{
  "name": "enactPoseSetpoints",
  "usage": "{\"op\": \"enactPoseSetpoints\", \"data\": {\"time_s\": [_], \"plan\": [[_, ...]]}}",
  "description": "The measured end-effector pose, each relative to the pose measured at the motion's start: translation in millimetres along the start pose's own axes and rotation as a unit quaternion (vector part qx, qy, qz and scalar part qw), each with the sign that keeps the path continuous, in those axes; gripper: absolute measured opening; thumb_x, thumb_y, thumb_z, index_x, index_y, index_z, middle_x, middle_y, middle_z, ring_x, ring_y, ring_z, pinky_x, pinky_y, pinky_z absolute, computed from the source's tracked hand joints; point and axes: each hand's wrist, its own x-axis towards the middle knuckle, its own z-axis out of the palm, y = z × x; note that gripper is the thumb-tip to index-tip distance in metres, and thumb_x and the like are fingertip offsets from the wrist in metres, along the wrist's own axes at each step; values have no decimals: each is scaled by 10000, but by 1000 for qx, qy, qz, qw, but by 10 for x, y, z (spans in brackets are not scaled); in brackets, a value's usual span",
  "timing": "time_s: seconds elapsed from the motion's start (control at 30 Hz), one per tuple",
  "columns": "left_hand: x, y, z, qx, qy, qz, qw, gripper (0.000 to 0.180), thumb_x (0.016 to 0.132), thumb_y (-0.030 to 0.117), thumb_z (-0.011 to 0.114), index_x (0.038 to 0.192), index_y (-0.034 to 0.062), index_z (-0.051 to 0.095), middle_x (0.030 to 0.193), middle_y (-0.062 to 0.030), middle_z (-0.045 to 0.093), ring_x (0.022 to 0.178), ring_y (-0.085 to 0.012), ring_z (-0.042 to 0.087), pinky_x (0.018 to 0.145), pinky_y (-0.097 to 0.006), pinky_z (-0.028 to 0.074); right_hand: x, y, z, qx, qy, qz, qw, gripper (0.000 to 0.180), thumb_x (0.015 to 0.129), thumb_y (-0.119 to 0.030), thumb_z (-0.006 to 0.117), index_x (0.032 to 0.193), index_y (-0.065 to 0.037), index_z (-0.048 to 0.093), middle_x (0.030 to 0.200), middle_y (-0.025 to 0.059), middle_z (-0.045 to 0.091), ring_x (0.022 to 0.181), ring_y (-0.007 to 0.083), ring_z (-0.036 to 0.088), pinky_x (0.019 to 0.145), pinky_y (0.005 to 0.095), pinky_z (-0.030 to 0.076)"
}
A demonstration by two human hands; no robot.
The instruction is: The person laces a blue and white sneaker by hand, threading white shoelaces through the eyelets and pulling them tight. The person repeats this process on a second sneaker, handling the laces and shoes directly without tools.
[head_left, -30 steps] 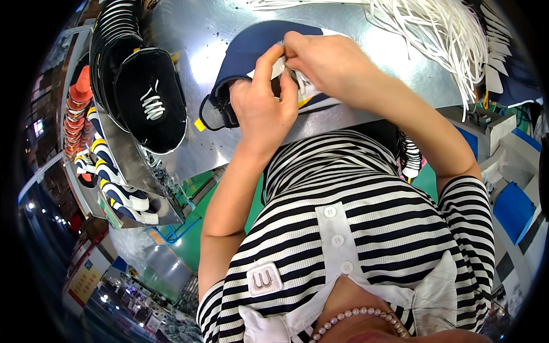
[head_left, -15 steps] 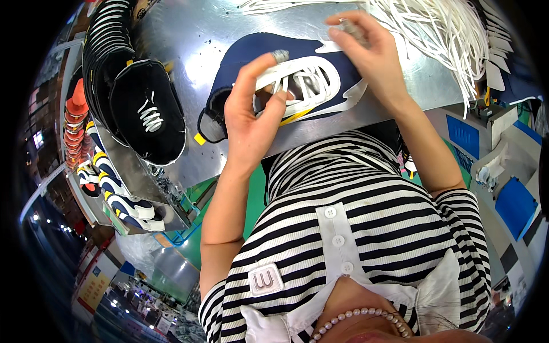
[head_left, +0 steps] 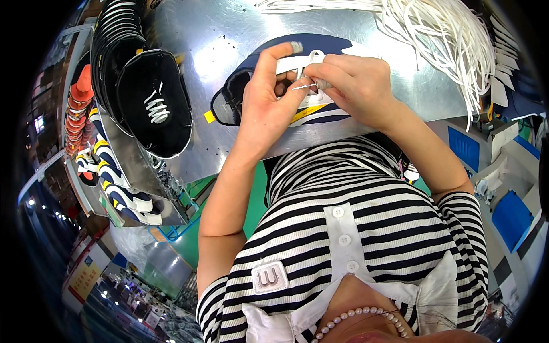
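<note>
A navy shoe upper (head_left: 320,43) with a white eyelet panel and a yellow stripe lies on its side on the metal table. My left hand (head_left: 267,103) grips it at the collar end of the eyelet panel: the thumb lies near the lacing, the index finger stretches over the far side, and other fingers reach into the opening. Closed in a pinch over the eyelets, my right hand (head_left: 360,86) holds the white shoelace (head_left: 304,87), whose thin end points toward my left thumb. Grey wrapping covers some fingertips. My right hand hides most of the lacing and the toe.
Loose white shoelaces (head_left: 440,46) lie in a thick bundle at the far right of the metal table (head_left: 200,137). A row of nested black shoe uppers (head_left: 154,103) stands at the left. Beyond it, several white-and-navy shoe pieces (head_left: 123,194) sit on a lower rack.
My right hand has come down and left from beyond the toe to the eyelets and pinches the lace. My left hand and the upper have shifted slightly right.
</note>
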Motion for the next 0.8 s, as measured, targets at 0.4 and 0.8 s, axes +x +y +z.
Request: {"op": "enactPoseSetpoints", "data": {"time_s": [0.4,0.8], "plan": [[188,81,7,112,46,0,993,443,1025,299,473,1335,-17,456,922,-85,658,802,-117,567,756,-256,466,-182,-299,-41,255,-48,175,950,190,765,-92,728,951,-116,697,761,23,652,571,202,603,492,300,455],[-359,138,-9,393,30,127,910,261,840,71,725,1062,5,605,947,-152,668,765,-273,642,699,-349,495,-291,-370,-54,240,-39,446,861,213,852,-233,734,925,-33,728,670,10,638,575,63,527,541,222,421]]}}
